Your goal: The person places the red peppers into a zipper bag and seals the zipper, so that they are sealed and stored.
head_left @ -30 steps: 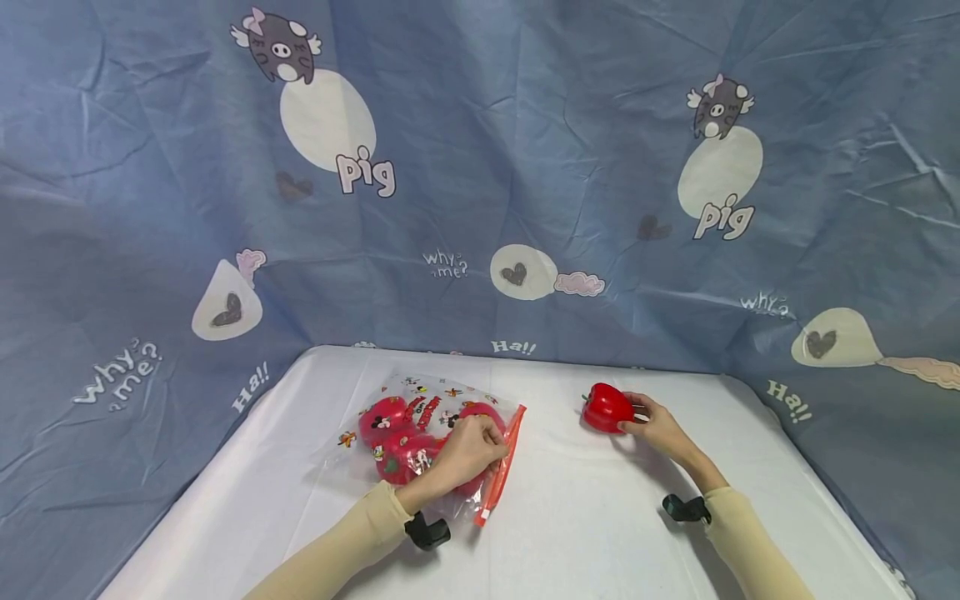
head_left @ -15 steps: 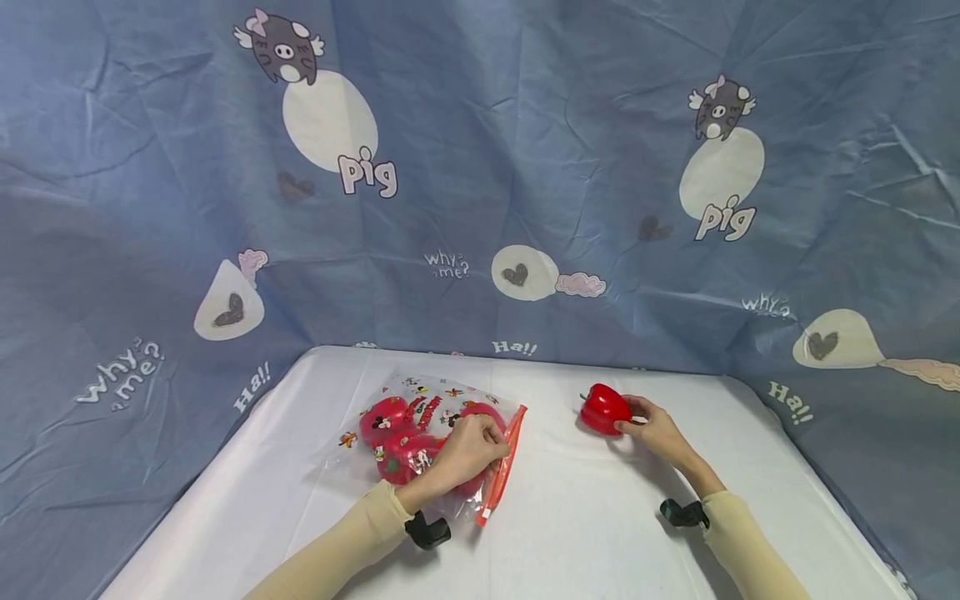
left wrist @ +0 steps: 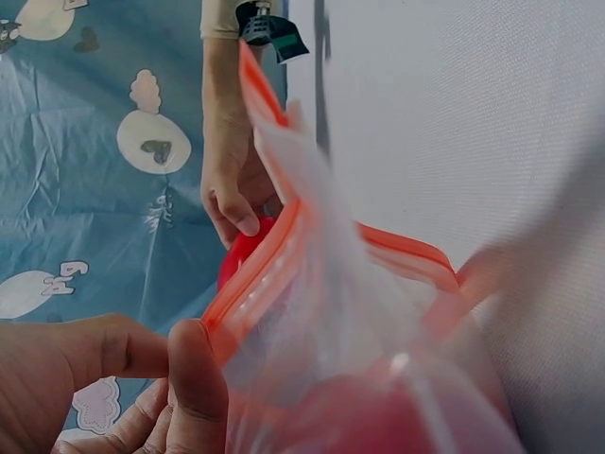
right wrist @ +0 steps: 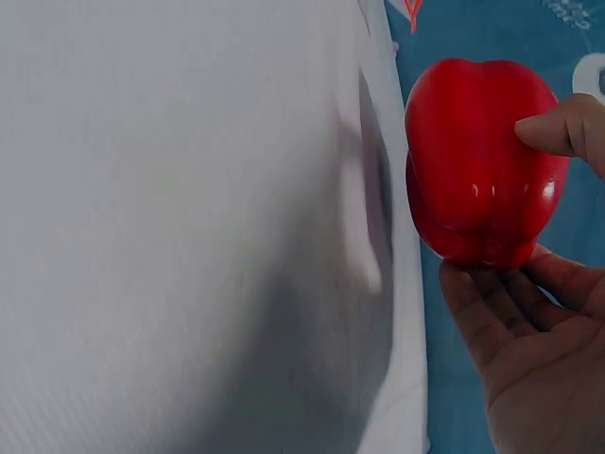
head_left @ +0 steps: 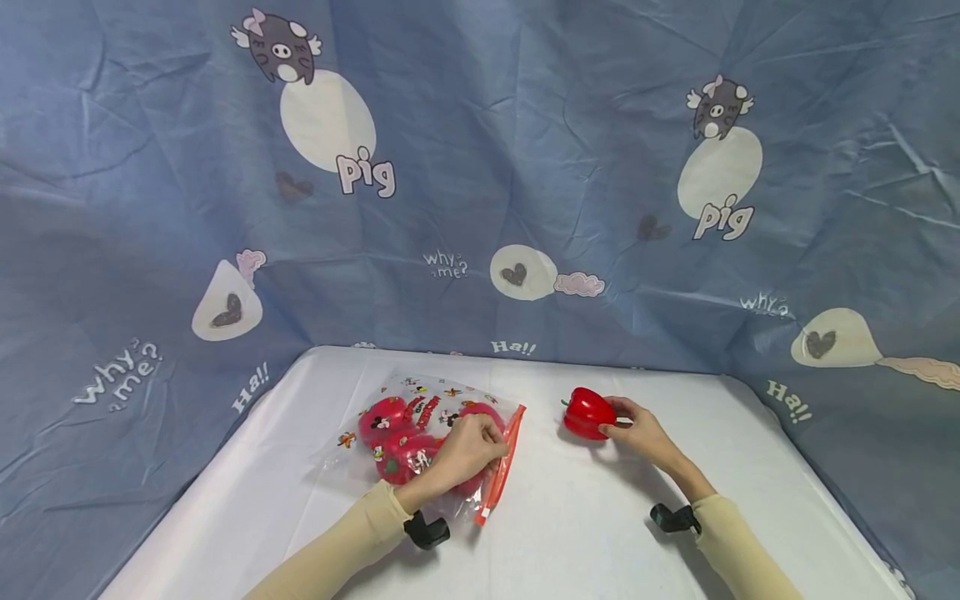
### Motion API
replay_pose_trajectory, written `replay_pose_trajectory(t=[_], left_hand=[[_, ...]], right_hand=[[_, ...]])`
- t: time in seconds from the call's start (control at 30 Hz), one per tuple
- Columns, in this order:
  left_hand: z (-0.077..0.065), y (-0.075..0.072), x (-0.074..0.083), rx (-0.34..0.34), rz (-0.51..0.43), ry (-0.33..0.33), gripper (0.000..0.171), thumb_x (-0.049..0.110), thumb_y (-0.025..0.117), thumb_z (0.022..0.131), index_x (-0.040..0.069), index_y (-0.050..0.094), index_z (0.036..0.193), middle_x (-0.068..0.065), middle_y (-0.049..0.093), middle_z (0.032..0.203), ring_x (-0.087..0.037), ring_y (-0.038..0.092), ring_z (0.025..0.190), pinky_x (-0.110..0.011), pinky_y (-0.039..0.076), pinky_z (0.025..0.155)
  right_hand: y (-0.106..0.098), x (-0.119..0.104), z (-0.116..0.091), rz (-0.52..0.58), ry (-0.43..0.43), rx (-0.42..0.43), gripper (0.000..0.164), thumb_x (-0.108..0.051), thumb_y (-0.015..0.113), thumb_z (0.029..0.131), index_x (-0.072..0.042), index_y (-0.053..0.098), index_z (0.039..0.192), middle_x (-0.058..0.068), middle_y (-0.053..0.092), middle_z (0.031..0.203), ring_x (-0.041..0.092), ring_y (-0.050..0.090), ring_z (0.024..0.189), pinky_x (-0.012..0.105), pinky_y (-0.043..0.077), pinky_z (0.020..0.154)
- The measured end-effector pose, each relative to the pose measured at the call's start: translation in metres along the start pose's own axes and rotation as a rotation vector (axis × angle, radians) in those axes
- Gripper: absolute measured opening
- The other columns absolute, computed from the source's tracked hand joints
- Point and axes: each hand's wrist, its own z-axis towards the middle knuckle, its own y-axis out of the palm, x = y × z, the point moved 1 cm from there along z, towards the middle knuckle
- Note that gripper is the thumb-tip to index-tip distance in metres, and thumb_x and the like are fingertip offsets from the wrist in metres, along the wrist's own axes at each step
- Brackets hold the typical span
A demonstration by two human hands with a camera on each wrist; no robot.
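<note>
A clear printed zip bag (head_left: 405,385) with a red-orange zip edge (head_left: 498,479) lies on the left side of the table. Several red items, seen through the plastic, fill it. My left hand (head_left: 467,454) pinches the bag by its zip edge between thumb and finger, as the left wrist view shows up close; the mouth gapes there. To the right of the bag, my right hand (head_left: 637,432) grips a glossy red bell pepper (head_left: 588,414) with a green stem pointing left. In the right wrist view the thumb (right wrist: 558,128) presses one side of the pepper and the fingers support the other.
A white cloth covers the table (head_left: 570,517). Behind it hangs a blue printed curtain (head_left: 465,167) that also closes in both sides. Black wrist cameras sit at the left cuff (head_left: 427,531) and the right cuff (head_left: 673,518).
My right hand has carried the bell pepper a short way left toward the bag. The left hand and the bag stay where they were.
</note>
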Motion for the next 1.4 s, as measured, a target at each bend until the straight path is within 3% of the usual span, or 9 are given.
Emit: replay_pose_trajectory(t=[0.37,0.6,0.83,1.1,1.4], left_hand=[[-0.001,-0.001,0.002,0.003,0.003,-0.007,0.006,0.005,0.065,0.083,0.003,0.063,0.077,-0.005,0.064,0.06,-0.014,0.061,0.046,-0.025,0.051,0.043],[0.0,-0.001,0.004,0.015,0.004,-0.01,0.005,0.004,0.065,0.082,0.003,0.063,0.077,-0.005,0.064,0.061,-0.013,0.061,0.046,-0.023,0.049,0.043],[0.001,-0.002,0.002,0.018,-0.001,-0.013,0.006,0.005,0.066,0.082,0.004,0.063,0.076,-0.004,0.064,0.061,-0.012,0.061,0.045,-0.023,0.05,0.042],[0.002,-0.001,0.002,0.019,0.007,-0.011,0.008,0.006,0.066,0.083,0.004,0.063,0.076,-0.004,0.065,0.061,-0.012,0.061,0.046,-0.024,0.05,0.043],[0.001,-0.001,0.002,0.02,0.01,0.0,0.007,0.005,0.066,0.083,0.004,0.063,0.076,-0.003,0.064,0.062,-0.012,0.06,0.045,-0.024,0.05,0.042]], right_hand=[[0.02,-0.014,-0.007,0.046,-0.024,-0.057,0.054,-0.014,0.072,0.084,0.002,0.051,0.13,0.02,0.06,0.122,0.032,0.061,0.108,0.025,0.056,0.085],[0.027,-0.062,-0.024,0.07,-0.028,-0.116,0.052,-0.007,0.07,0.084,0.008,0.049,0.129,0.023,0.059,0.121,0.036,0.059,0.108,0.021,0.054,0.083],[0.047,-0.04,-0.016,0.055,-0.042,-0.109,0.052,-0.01,0.074,0.082,0.001,0.052,0.128,0.018,0.06,0.121,0.028,0.059,0.107,0.025,0.054,0.086],[0.058,-0.043,-0.018,0.073,-0.121,-0.151,0.054,-0.014,0.076,0.08,0.001,0.053,0.126,0.019,0.059,0.121,0.025,0.062,0.103,0.028,0.055,0.086],[0.068,-0.046,-0.018,0.078,-0.121,-0.183,0.052,-0.013,0.076,0.079,-0.001,0.054,0.124,0.015,0.061,0.118,0.026,0.061,0.104,0.027,0.055,0.087]])
